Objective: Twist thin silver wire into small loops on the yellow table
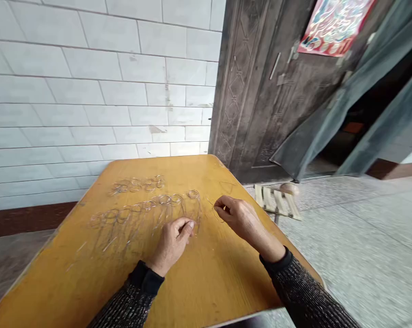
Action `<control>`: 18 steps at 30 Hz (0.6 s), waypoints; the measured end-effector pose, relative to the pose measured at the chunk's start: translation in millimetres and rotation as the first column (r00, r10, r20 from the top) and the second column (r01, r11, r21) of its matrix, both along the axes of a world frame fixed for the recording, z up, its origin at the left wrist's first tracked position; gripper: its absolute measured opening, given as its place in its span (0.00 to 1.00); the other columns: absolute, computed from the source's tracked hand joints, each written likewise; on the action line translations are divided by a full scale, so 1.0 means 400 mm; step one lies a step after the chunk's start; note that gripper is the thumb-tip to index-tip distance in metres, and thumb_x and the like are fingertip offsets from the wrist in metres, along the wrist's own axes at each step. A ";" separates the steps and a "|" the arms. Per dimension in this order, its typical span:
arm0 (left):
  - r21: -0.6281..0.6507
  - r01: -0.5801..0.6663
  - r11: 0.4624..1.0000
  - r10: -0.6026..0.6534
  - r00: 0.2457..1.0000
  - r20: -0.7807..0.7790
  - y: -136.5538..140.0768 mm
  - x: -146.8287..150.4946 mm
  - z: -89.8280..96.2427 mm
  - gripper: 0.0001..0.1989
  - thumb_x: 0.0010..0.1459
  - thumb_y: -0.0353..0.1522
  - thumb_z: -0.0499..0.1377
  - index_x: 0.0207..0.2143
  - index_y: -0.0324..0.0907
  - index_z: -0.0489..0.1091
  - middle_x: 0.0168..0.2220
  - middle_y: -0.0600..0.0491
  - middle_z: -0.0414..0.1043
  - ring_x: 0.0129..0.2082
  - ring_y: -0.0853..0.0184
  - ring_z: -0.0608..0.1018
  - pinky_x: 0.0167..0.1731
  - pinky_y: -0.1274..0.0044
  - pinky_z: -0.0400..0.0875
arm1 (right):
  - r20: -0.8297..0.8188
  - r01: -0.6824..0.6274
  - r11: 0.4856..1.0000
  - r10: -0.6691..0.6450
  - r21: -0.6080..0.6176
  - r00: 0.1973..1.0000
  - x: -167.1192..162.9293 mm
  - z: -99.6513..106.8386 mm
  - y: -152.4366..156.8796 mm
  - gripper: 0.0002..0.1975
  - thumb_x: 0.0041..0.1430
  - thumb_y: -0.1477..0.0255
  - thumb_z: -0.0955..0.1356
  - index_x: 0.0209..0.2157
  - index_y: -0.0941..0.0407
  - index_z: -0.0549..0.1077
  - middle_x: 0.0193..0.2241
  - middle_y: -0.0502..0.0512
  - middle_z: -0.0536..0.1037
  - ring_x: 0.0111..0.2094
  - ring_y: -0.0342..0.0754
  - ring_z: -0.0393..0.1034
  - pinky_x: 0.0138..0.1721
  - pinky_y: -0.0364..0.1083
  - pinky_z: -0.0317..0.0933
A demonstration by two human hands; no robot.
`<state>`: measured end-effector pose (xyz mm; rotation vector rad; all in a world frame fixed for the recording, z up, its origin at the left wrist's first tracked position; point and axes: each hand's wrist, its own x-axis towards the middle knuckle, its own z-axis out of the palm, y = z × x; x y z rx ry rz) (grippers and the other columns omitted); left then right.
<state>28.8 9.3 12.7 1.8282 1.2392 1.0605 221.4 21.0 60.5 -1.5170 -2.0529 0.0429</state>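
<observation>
Above the right half of the wooden table my right hand [240, 220] pinches a thin wire [210, 201]; a fine curved length sticks out past its fingertips. My left hand [174, 240] is closed, thumb pressed to the forefinger, beside the last of the looped wires. Whether anything is between those fingers is too fine to make out. A row of wires bent into loops with long tails [165, 199] runs leftward from the left hand. Behind it lies a second, shorter row of looped wires [134, 184]. Several short straight wire bits [109, 244] lie at the left.
The yellow-brown tabletop [192, 291] reaches a white tiled wall [89, 91]. A dark carved wooden door [246, 91] stands behind its right corner. Right of the table is a small slatted seat [277, 200] on the floor [363, 228]. Grey curtains [328, 118] hang at a doorway.
</observation>
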 end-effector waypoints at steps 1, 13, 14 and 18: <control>-0.042 -0.002 0.999 0.005 0.996 0.087 -0.001 -0.001 0.003 0.15 0.57 0.40 0.49 0.31 0.39 0.69 0.24 0.54 0.68 0.21 0.72 0.68 0.21 0.80 0.60 | -0.013 -0.026 0.999 0.026 0.033 1.000 -0.024 -0.006 0.013 0.07 0.55 0.73 0.61 0.27 0.55 0.70 0.23 0.50 0.75 0.23 0.43 0.67 0.23 0.40 0.48; -0.255 0.017 0.967 0.104 0.885 0.455 0.009 0.003 0.005 0.11 0.50 0.34 0.59 0.35 0.38 0.67 0.29 0.54 0.66 0.23 0.74 0.67 0.20 0.82 0.59 | -0.327 -0.335 0.942 0.327 0.033 0.887 -0.093 -0.116 0.037 0.06 0.56 0.72 0.63 0.28 0.56 0.70 0.23 0.51 0.74 0.23 0.42 0.66 0.25 0.40 0.55; -0.261 0.008 0.965 0.119 0.875 0.469 0.009 0.003 0.004 0.10 0.49 0.34 0.59 0.35 0.39 0.66 0.28 0.55 0.66 0.22 0.75 0.67 0.20 0.82 0.59 | -0.410 -0.333 0.943 0.303 -0.003 0.861 -0.093 -0.118 0.038 0.05 0.54 0.72 0.64 0.27 0.56 0.70 0.22 0.50 0.72 0.22 0.42 0.64 0.25 0.41 0.55; -0.270 0.006 0.963 0.137 0.851 0.506 0.010 0.002 0.002 0.10 0.47 0.31 0.60 0.33 0.39 0.64 0.25 0.57 0.65 0.22 0.75 0.66 0.20 0.82 0.59 | -0.708 -0.391 0.914 0.205 -0.108 0.676 -0.096 -0.119 0.044 0.05 0.49 0.70 0.67 0.25 0.57 0.68 0.20 0.48 0.68 0.21 0.41 0.60 0.24 0.41 0.55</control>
